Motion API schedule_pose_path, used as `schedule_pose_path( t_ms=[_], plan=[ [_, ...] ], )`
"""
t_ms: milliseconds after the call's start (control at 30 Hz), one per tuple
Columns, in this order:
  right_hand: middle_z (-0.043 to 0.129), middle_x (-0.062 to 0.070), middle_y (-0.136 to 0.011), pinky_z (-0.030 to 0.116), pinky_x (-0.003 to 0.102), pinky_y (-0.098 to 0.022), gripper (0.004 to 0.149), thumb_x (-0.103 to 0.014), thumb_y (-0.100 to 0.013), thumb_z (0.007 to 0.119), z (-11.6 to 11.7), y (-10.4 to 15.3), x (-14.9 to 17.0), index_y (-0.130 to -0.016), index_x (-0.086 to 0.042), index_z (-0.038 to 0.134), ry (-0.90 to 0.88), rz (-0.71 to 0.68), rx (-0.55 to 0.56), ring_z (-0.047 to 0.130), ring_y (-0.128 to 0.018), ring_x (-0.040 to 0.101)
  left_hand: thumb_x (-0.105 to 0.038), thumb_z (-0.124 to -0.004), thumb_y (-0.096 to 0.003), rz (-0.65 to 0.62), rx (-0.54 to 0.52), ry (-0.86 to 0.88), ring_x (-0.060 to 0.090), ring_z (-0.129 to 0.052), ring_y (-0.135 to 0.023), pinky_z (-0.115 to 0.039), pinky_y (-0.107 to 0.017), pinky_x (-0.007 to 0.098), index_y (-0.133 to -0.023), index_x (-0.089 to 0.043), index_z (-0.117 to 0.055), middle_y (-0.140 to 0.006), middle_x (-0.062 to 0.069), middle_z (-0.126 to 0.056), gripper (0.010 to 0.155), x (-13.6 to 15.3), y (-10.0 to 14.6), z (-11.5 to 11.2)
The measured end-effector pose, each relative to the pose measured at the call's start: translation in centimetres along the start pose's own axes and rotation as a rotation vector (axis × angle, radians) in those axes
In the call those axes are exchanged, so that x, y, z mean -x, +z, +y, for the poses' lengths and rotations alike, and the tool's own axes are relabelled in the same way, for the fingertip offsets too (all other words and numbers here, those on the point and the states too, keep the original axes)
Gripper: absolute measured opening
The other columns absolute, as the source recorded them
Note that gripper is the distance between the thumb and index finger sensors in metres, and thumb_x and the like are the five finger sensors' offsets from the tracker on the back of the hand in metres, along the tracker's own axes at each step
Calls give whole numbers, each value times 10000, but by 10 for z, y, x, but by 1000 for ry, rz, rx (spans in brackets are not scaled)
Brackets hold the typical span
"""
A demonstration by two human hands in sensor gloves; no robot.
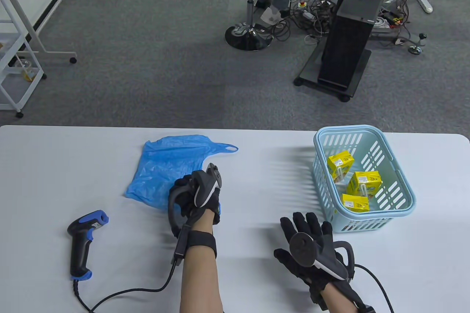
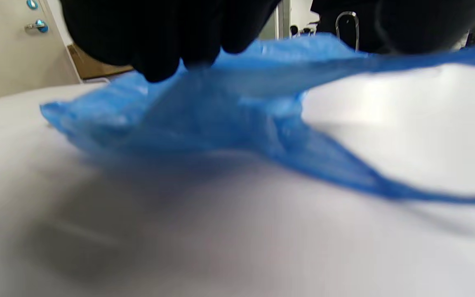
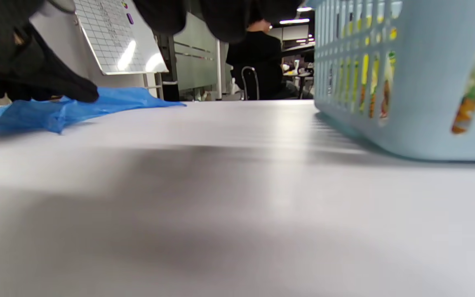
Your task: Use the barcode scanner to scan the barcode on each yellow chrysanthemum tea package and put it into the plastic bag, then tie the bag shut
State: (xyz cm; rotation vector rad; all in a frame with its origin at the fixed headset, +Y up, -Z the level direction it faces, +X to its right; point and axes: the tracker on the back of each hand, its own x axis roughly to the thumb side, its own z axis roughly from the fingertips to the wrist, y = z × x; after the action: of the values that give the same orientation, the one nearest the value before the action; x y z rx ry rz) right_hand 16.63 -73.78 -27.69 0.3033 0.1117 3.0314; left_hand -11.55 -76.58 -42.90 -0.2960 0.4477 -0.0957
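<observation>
The blue plastic bag (image 1: pixel 169 166) lies flat on the white table, handles toward the far side. My left hand (image 1: pixel 185 192) is on its near right corner. In the left wrist view its fingertips (image 2: pixel 155 62) pinch a fold of the bag (image 2: pixel 237 115) and hold it a little off the table. My right hand (image 1: pixel 303 225) rests open on the table, fingers spread, just left of the basket, holding nothing. Three yellow tea packages (image 1: pixel 340 164) (image 1: pixel 365 184) (image 1: pixel 355 202) sit in the light blue basket (image 1: pixel 367 222). The black and blue barcode scanner (image 1: pixel 84 239) lies at the near left.
The scanner's cable (image 1: pixel 121 293) runs along the near edge toward my left arm. In the right wrist view the basket wall (image 3: pixel 410 82) stands close on the right and the bag (image 3: pixel 109 101) lies far left. Off the table's far edge is carpeted floor.
</observation>
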Motion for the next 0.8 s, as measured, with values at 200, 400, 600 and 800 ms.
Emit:
schedule_pose_path(
  t_ms=[200,400,600,800],
  plan=[
    [374,117,-1145,316,703,-712,887,-669,-340,616,4,-2,1,-1108,-270,420,2,2,-17,338,-1063,402,-590,-761,-459,52,-82,13,388,-915,-829,-754,-584,547,-1021,-111,-705,-962,187,-826,740,15,-4,-18],
    [381,117,-1142,323,701,-713,878,-664,-342,618,6,-3,0,-1104,-266,437,12,0,-30,347,-1063,399,-422,-795,-472,54,-150,50,265,-1036,-699,-825,-543,472,-855,-227,-854,-802,57,-977,433,36,5,-16],
    [385,120,-1140,323,701,-712,875,-661,-342,618,5,-1,-2,-1102,-262,448,11,-8,-31,353,-1060,401,-425,-779,-477,-71,-262,91,255,-1021,-742,-805,-566,486,-864,-266,-869,-837,46,-967,428,52,28,-15],
    [382,116,-1142,318,701,-714,874,-657,-343,620,5,1,-5,-1103,-263,443,31,-14,-21,347,-1063,397,-394,-808,-472,-253,-292,243,266,-996,-786,-753,-607,530,-844,-321,-896,-876,24,-947,390,69,68,-9]
  ],
)
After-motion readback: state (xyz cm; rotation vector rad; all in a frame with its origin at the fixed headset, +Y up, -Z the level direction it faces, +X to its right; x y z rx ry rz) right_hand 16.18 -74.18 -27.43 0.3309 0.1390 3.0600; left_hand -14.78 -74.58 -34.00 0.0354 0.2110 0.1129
